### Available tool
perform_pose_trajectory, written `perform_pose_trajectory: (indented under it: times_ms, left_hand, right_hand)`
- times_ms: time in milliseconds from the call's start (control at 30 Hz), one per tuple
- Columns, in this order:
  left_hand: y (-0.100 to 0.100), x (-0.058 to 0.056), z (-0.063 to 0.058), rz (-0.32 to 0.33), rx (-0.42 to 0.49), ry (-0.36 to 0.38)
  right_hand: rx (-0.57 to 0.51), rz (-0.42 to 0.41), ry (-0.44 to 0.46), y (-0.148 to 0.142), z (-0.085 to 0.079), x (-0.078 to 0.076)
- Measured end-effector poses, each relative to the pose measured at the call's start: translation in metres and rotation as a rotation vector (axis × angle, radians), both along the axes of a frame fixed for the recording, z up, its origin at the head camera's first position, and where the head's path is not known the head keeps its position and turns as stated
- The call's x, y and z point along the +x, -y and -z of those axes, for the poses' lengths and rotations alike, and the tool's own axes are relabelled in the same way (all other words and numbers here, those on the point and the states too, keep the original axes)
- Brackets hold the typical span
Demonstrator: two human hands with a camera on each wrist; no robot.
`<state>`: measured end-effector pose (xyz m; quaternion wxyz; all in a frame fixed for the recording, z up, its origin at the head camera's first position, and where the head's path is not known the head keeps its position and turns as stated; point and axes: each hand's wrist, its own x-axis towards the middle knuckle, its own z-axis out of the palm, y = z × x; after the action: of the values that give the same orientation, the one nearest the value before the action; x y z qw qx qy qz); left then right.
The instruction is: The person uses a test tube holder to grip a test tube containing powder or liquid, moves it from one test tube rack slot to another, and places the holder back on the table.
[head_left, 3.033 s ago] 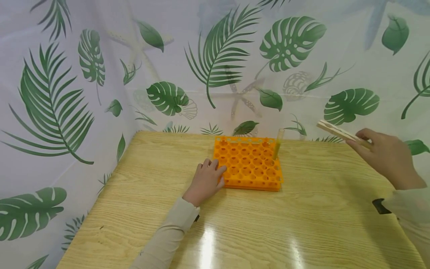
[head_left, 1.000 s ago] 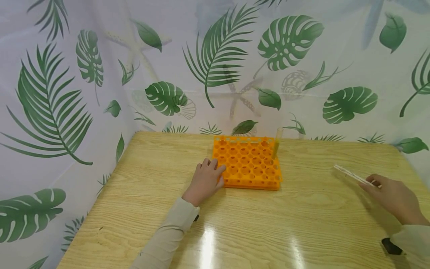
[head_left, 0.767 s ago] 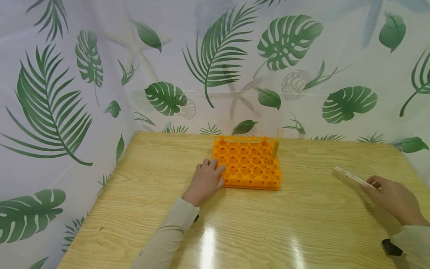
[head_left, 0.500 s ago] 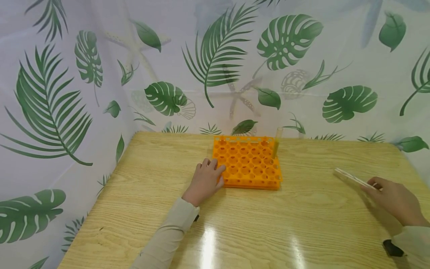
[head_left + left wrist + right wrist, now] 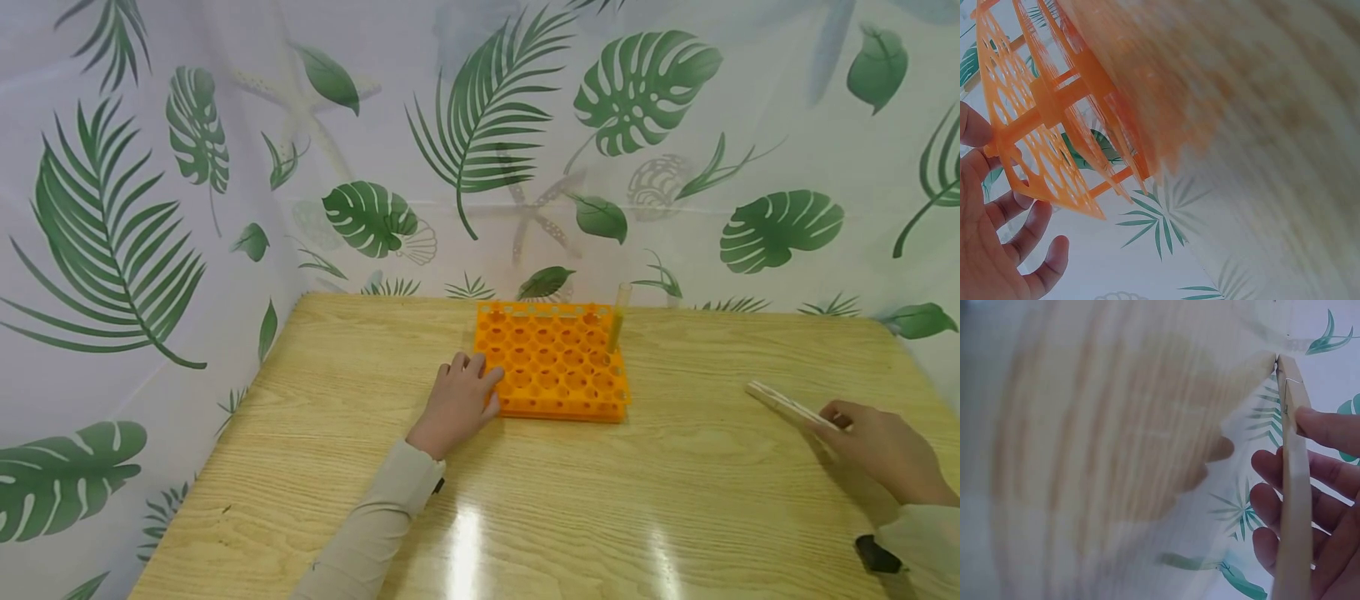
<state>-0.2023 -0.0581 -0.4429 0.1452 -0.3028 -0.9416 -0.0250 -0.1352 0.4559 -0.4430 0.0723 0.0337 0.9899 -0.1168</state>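
An orange plastic test tube rack (image 5: 561,409) stands on the wooden table in the head view, with rows of round holes. My left hand (image 5: 456,404) holds its left end, thumb at the front and fingers over the top plate; the left wrist view shows the fingertips (image 5: 1038,215) along the plate's edge. One glass test tube (image 5: 617,325) with yellowish contents stands upright at the rack's right side. To the right, my right hand (image 5: 881,446) grips a wooden test tube clamp (image 5: 787,404) low over the table. Its pale wood (image 5: 1294,462) lies between thumb and fingers in the right wrist view.
The light wood table (image 5: 697,500) meets a white leaf-print cloth (image 5: 540,108) behind the rack and on the left. A tiny dark mark (image 5: 227,509) shows at the table's left. Black bands sit at both sleeves.
Over the three seconds my right hand has come down towards the table with the clamp, and the clamp's tip has dipped slightly more in the last half second. Left hand, rack and tube stay put.
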Motion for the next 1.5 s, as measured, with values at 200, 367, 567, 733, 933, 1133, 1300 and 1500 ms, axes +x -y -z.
perform_pose_trajectory:
  times_ms: [200,367,567,733,933,1133,1300,1500]
  left_hand:
    - [0.0004,0.0004,0.0002,0.005,0.003,0.003]
    - [0.0003,0.0011,0.0001,0.004,0.009,0.010]
    - [0.0004,0.0025,-0.0003,0.000,0.013,0.022]
    - [0.0001,0.0029,-0.0004,-0.001,0.012,0.024]
    - [-0.0002,0.0024,-0.0011,-0.004,0.000,0.031]
    - [-0.0005,0.0017,-0.0030,-0.005,0.005,0.028]
    - [-0.0005,0.0009,-0.0031,-0.011,0.001,0.029]
    - [-0.0005,-0.0004,-0.0015,-0.011,-0.001,0.024]
  right_hand:
    - [-0.013,0.009,0.050,-0.0028,0.0024,-0.0009]
    - [-0.030,0.013,0.096,-0.0021,0.0018,-0.0013]
    - [-0.039,0.004,0.145,-0.0011,0.0032,-0.0036]
    - [-0.054,-0.013,0.181,-0.0014,0.0041,-0.0052]
    - [-0.049,-0.037,0.154,0.0005,0.0029,-0.0056]
    - [-0.038,-0.049,0.139,0.0014,0.0028,-0.0065]
    - [-0.023,-0.052,0.127,0.0003,0.0040,-0.0083]
    - [-0.032,-0.092,0.090,0.0007,0.0071,-0.0067]
